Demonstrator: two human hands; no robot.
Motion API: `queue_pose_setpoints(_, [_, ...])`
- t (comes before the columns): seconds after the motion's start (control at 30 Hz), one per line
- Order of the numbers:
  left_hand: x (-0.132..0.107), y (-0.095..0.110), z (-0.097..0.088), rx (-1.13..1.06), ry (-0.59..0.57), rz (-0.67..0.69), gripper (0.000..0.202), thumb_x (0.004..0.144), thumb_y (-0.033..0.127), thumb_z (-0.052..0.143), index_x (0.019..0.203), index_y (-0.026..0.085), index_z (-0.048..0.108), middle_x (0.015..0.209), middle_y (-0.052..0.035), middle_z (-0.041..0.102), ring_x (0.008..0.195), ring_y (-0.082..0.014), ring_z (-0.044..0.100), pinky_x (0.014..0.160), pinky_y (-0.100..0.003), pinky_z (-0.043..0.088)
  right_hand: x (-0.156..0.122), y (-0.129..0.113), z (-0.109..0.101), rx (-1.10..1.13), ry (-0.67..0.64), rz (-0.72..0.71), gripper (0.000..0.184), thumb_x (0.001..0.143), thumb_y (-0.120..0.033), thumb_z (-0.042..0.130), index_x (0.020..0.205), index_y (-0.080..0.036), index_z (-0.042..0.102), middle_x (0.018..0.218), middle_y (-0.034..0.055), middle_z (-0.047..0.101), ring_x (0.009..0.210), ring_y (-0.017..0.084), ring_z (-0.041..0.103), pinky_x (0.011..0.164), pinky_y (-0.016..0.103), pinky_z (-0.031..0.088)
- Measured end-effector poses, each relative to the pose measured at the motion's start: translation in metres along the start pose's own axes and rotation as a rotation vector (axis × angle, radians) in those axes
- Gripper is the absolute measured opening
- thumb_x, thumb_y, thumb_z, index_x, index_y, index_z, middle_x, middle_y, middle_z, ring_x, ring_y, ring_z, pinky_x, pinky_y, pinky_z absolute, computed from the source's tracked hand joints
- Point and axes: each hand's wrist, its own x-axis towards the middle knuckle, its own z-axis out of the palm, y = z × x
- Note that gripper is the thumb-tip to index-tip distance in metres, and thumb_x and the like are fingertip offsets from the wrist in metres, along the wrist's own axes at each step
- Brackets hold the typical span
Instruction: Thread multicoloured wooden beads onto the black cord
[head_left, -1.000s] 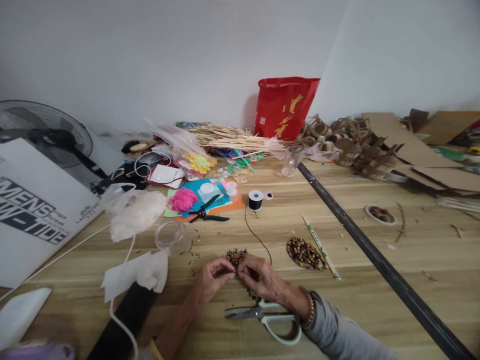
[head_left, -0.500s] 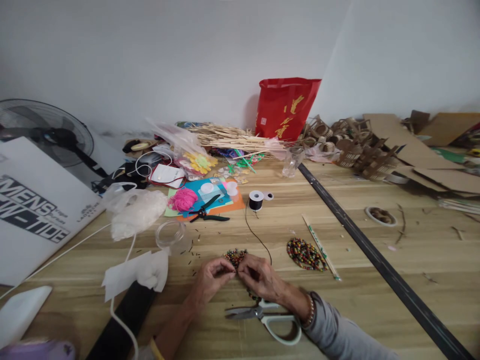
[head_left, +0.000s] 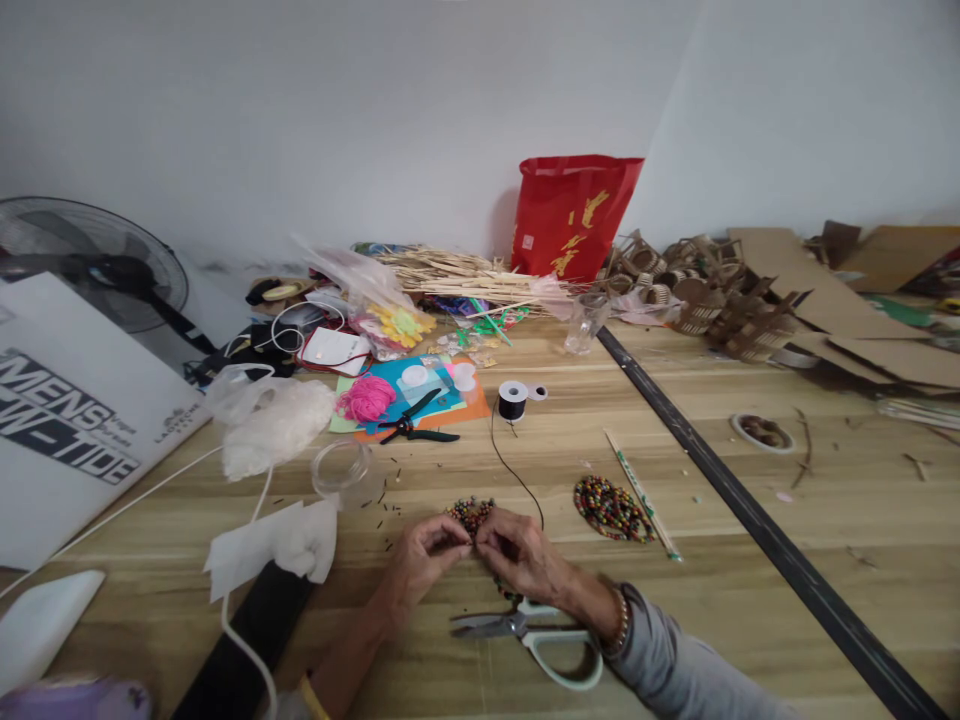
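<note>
My left hand (head_left: 429, 560) and my right hand (head_left: 521, 555) meet almost fingertip to fingertip, both closed in a pinch. What they pinch is too small to make out. Just behind the fingertips lies a heap of small multicoloured beads (head_left: 471, 512). A row of beads (head_left: 507, 590) shows below my right hand, partly hidden by it. From a spool of black cord (head_left: 513, 402), a thin black cord (head_left: 519, 478) runs down and passes out of sight behind my right hand. Scissors with pale handles (head_left: 559, 640) lie on the table in front of my right wrist.
On the right lie a coiled bead strand (head_left: 611, 510) and a thin patterned stick (head_left: 646, 502). Black-handled pliers (head_left: 409, 428) and pink yarn (head_left: 367, 399) rest on coloured paper. A clear round container (head_left: 345, 472) stands left. A red bag (head_left: 574, 215) and cardboard (head_left: 795, 285) are at the back.
</note>
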Motion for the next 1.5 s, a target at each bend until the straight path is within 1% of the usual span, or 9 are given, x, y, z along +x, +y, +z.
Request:
queue_pose_setpoints(0.2, [-0.0006, 0.0018, 0.0009, -0.010, 0.018, -0.029, 0.007, 0.059, 0.016, 0.071, 0.065, 0.014, 0.066, 0.065, -0.0026, 0.068, 0.065, -0.0157, 0.063, 0.067, -0.025, 0.049, 0.0012, -0.0030, -0.0011, -0.011, -0.002, -0.006, 0.011, 0.085, -0.016, 0.051, 0.076, -0.016, 0.058, 0.066, 0.0010, 0.054, 0.060, 0.012, 0.049, 0.055, 0.021, 0.038])
queue_pose_setpoints(0.43, [-0.0002, 0.0000, 0.0005, -0.020, 0.003, -0.022, 0.008, 0.060, 0.017, 0.071, 0.065, 0.014, 0.066, 0.064, -0.0022, 0.068, 0.064, -0.0149, 0.062, 0.065, -0.024, 0.049, 0.0019, -0.0041, -0.0018, -0.006, 0.000, -0.016, 0.013, 0.086, -0.017, 0.051, 0.074, -0.016, 0.057, 0.065, 0.0008, 0.054, 0.059, 0.012, 0.048, 0.054, 0.021, 0.038])
queue_pose_setpoints(0.6, [0.0001, -0.0027, 0.0001, -0.009, 0.005, -0.021, 0.009, 0.059, 0.017, 0.072, 0.065, 0.014, 0.066, 0.065, -0.0024, 0.068, 0.066, -0.0155, 0.063, 0.066, -0.024, 0.049, 0.0008, -0.0019, -0.0009, -0.008, -0.006, -0.005, 0.010, 0.084, -0.015, 0.052, 0.076, -0.016, 0.058, 0.065, 0.0004, 0.053, 0.058, 0.012, 0.047, 0.053, 0.021, 0.036])
queue_pose_setpoints(0.83, [0.0015, -0.0037, 0.0003, -0.019, 0.007, -0.019, 0.010, 0.058, 0.019, 0.073, 0.064, 0.014, 0.066, 0.064, -0.0028, 0.068, 0.064, -0.0155, 0.062, 0.065, -0.025, 0.049, 0.0015, -0.0039, -0.0018, -0.007, -0.015, -0.005, 0.013, 0.085, -0.017, 0.051, 0.074, -0.016, 0.058, 0.065, 0.0005, 0.053, 0.059, 0.012, 0.048, 0.055, 0.021, 0.038])
queue_pose_setpoints(1.3, [-0.0016, 0.0038, 0.0008, 0.065, 0.010, 0.001, 0.007, 0.063, 0.020, 0.070, 0.066, 0.015, 0.067, 0.065, -0.0026, 0.069, 0.065, -0.0160, 0.063, 0.065, -0.024, 0.049, 0.0003, -0.0023, -0.0011, -0.020, -0.021, -0.009, 0.012, 0.085, -0.016, 0.050, 0.074, -0.017, 0.056, 0.065, 0.0005, 0.053, 0.059, 0.012, 0.047, 0.055, 0.022, 0.037])
queue_pose_setpoints(1.5, [-0.0013, -0.0010, 0.0015, 0.098, 0.032, 0.029, 0.007, 0.063, 0.020, 0.070, 0.067, 0.015, 0.067, 0.065, -0.0024, 0.068, 0.064, -0.0161, 0.062, 0.064, -0.024, 0.049, 0.0003, -0.0022, -0.0007, -0.010, -0.021, 0.001, 0.010, 0.084, -0.016, 0.051, 0.075, -0.016, 0.057, 0.065, 0.0003, 0.052, 0.059, 0.012, 0.047, 0.054, 0.022, 0.037])
